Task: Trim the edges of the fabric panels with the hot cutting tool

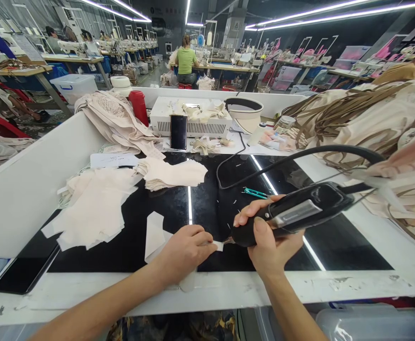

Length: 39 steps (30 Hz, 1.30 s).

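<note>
My right hand (273,237) is wrapped round a black corded hand tool (300,213), bulky and rounded, with a metal plate on its side. Its narrow tip points left, close to the edge of a cream fabric piece (154,232). My left hand (186,251) pinches that piece and holds it down on the black mat (122,258). Whether the tip touches the fabric I cannot tell. Left of my left hand lies a pile of cut cream fabric pieces (94,206). Behind it is a smaller fabric stack (175,173). Teal thread snips (255,192) lie behind the tool.
The tool's black cable (321,149) arches over the mat. Another person's hand (406,154) reaches in from the right by piled garments (356,123). At the back stand a white vented box (189,125), a phone (178,132) and a red bottle (139,108).
</note>
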Tool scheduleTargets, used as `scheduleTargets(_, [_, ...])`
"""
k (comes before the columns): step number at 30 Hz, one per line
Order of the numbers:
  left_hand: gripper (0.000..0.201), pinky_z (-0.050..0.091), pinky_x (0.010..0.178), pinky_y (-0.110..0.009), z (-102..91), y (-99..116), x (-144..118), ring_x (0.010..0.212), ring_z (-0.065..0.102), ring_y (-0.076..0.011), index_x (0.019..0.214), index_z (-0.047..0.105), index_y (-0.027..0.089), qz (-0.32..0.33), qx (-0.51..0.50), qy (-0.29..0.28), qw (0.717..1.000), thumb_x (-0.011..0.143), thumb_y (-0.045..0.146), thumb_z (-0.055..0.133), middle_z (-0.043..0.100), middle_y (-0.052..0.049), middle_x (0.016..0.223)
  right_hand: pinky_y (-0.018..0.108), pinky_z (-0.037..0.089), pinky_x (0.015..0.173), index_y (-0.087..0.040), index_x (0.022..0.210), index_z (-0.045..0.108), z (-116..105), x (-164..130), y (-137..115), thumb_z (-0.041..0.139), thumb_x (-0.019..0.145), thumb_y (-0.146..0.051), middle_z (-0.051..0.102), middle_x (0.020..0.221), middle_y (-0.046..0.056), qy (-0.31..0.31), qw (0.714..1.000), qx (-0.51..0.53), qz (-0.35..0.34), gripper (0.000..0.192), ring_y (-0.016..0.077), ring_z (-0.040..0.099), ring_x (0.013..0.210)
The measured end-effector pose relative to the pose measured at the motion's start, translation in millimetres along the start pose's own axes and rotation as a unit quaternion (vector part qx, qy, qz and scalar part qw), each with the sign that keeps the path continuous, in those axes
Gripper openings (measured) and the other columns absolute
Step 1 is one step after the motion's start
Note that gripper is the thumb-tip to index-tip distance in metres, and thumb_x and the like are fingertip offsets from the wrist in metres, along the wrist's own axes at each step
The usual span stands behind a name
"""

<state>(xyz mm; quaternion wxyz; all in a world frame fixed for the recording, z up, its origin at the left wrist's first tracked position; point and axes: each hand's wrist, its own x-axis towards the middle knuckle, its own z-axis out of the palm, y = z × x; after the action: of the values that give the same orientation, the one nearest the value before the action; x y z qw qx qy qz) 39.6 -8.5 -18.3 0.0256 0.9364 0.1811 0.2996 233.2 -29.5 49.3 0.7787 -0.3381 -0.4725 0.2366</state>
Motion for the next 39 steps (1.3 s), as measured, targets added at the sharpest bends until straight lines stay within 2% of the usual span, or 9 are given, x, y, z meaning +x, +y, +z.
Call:
scheduleTargets(4, [0.024, 0.064, 0.088, -0.036, -2.2, 1.1, 1.5, 0.095, 0.072, -0.0197, 0.114, 0.077, 0.017, -0.003, -0.009, 0.011, 1.0, 0.12, 0.013, 0.053, 0.08, -0.003, 0.104, 0.033, 0.066, 0.058, -0.03, 0.126, 0.066, -1.1, -0.2, -5.1, 0.084, 0.097, -0.022, 0.075, 0.089, -0.005, 0.001, 1.0, 0.007, 0.011, 0.036, 0.0149, 0.072, 0.063])
scheduleTargets(8, [0.024, 0.064, 0.086, -0.036, -0.6, 0.6, 1.7, 0.094, 0.072, -0.0197, 0.112, 0.077, 0.017, 0.0, -0.011, 0.017, 1.0, 0.12, 0.013, 0.054, 0.08, -0.003, 0.103, 0.032, 0.065, 0.056, -0.031, 0.125, 0.068, -2.5, -2.0, -10.8, 0.089, 0.094, -0.028, 0.075, 0.088, -0.005, 0.002, 1.0, 0.02, 0.01, 0.037, 0.0149, 0.071, 0.062])
scheduleTargets(13, [0.021, 0.064, 0.087, -0.036, 3.5, -0.8, 0.2, 0.096, 0.073, -0.0197, 0.118, 0.077, 0.017, 0.004, -0.003, 0.006, 1.0, 0.118, 0.01, 0.057, 0.08, -0.003, 0.105, 0.032, 0.066, 0.059, -0.031, 0.126, 0.067, -1.0, -8.4, -10.9, 0.088, 0.096, -0.027, 0.074, 0.088, -0.005, -0.008, 0.999, 0.025, 0.021, 0.037, 0.0145, 0.071, 0.063])
scheduleTargets(19, [0.025, 0.063, 0.089, -0.034, -2.2, 2.2, 0.4, 0.093, 0.071, -0.0181, 0.104, 0.074, 0.017, -0.003, -0.023, 0.0, 1.0, 0.118, 0.009, 0.055, 0.076, -0.002, 0.098, 0.034, 0.067, 0.058, -0.031, 0.126, 0.066, -2.0, -7.3, -10.8, 0.087, 0.096, -0.026, 0.073, 0.088, -0.005, -0.005, 1.0, 0.005, 0.023, 0.037, 0.0151, 0.071, 0.063])
scheduleTargets(24, [0.024, 0.062, 0.092, -0.035, -6.3, 2.7, 0.3, 0.095, 0.07, -0.0187, 0.103, 0.073, 0.017, -0.002, -0.027, -0.017, 0.999, 0.117, 0.008, 0.056, 0.076, -0.003, 0.099, 0.033, 0.064, 0.056, -0.031, 0.125, 0.067, -1.2, -1.4, -9.2, 0.089, 0.093, -0.028, 0.074, 0.088, -0.005, 0.014, 1.0, 0.01, 0.006, 0.039, 0.0152, 0.069, 0.062])
scheduleTargets(30, [0.019, 0.062, 0.095, -0.036, -6.7, 3.2, -1.1, 0.095, 0.07, -0.0192, 0.108, 0.075, 0.018, -0.005, -0.027, -0.028, 0.999, 0.116, 0.008, 0.06, 0.076, -0.003, 0.1, 0.033, 0.066, 0.057, -0.031, 0.126, 0.065, -0.4, -5.0, -6.0, 0.088, 0.094, -0.027, 0.073, 0.088, -0.005, -0.004, 1.0, 0.005, 0.006, 0.039, 0.0151, 0.07, 0.062])
scheduleTargets(39, [0.018, 0.063, 0.093, -0.036, -24.1, 15.6, -18.4, 0.096, 0.07, -0.0202, 0.117, 0.072, 0.015, -0.029, -0.003, -0.045, 0.999, 0.116, 0.005, 0.057, 0.075, -0.004, 0.104, 0.034, 0.065, 0.058, -0.031, 0.125, 0.064, -1.6, -7.5, -10.4, 0.092, 0.094, -0.035, 0.072, 0.087, -0.005, -0.004, 1.0, 0.0, 0.012, 0.042, 0.0157, 0.07, 0.063])
